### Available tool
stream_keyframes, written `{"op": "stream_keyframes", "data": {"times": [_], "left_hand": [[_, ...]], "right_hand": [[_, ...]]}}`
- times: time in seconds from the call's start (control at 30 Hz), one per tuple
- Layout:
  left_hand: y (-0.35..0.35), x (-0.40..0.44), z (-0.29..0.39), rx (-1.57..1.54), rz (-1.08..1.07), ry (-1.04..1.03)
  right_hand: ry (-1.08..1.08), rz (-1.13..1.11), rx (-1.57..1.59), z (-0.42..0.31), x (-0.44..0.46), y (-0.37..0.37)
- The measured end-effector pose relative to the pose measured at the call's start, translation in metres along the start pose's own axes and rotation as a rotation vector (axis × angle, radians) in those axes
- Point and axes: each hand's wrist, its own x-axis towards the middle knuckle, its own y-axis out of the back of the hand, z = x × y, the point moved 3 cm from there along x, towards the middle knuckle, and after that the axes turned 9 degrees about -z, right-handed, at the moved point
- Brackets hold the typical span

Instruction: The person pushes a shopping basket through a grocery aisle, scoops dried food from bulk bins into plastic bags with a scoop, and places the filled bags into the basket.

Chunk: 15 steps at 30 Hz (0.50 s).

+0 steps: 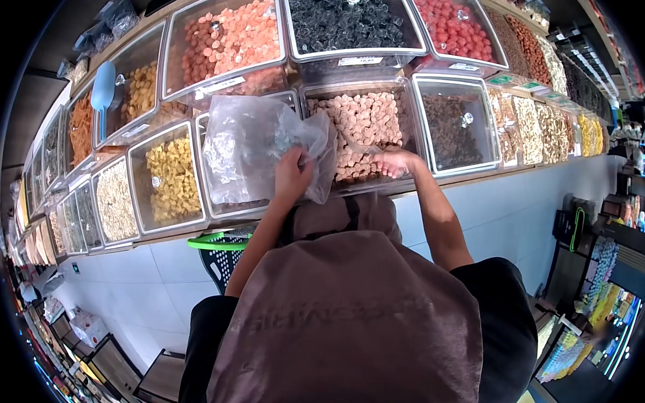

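Observation:
My left hand (293, 173) is closed on a clear plastic bag (243, 145), which spreads out to the left over a covered bin. Some pale bluish stuff shows faintly through the plastic by my fingers; what it is I cannot make out. My right hand (400, 164) reaches over the right side of a bin of small pale-pink pieces (361, 117). Its fingers are bent together at the surface of the pieces. Something clear and faint seems to lie by the fingertips, too indistinct to name.
Lidded bins surround the hands: dark pieces (343, 21), red ones (453, 28), orange-pink ones (232, 31), yellow chunks (174, 178) and dark brown ones (449, 131). A light-blue scoop (104, 87) stands at the left. A green-handled basket (221, 251) is below the counter edge.

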Motion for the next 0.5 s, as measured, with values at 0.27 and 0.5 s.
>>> {"op": "stream_keyframes", "data": {"times": [0.27,0.5], "left_hand": [[0.005,0.004,-0.001,-0.040,-0.039,-0.015],[0.020,0.004,-0.013,-0.545,-0.022,0.232]], "right_hand": [[0.174,0.416,-0.353,0.001,0.007,-0.017],[0.158,0.617,-0.645,-0.007,-0.006,-0.011]]}}
